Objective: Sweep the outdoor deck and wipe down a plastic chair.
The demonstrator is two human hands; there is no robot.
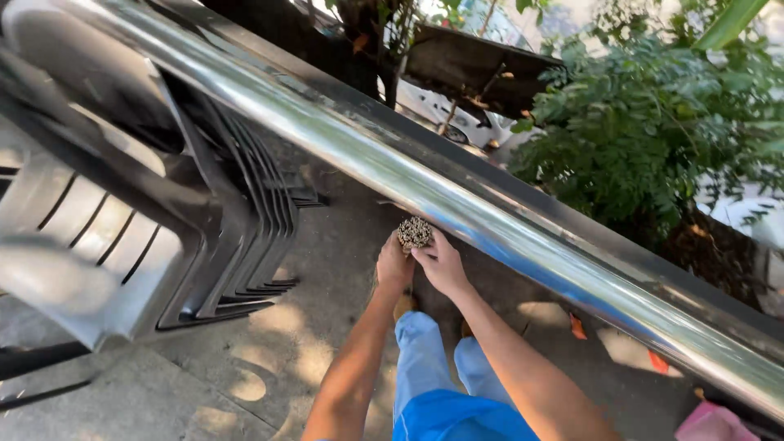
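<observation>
Both my hands meet low in front of me, just under a shiny metal railing (425, 184). My left hand (394, 265) and my right hand (441, 263) are closed around a tight bundle of thin brown sticks (414, 233), seen end-on, like the top of a stick broom. Its lower part is hidden behind my hands. Below them are my legs in blue trousers (433, 367) standing on a concrete floor (327, 269).
A stack of dark plastic chairs (188, 204) fills the left side. Beyond the railing grow green leafy plants (645, 122), with a white car (441, 110) behind them. Fallen orange leaves (577, 327) lie on the floor, and a pink object (710, 425) sits at the bottom right.
</observation>
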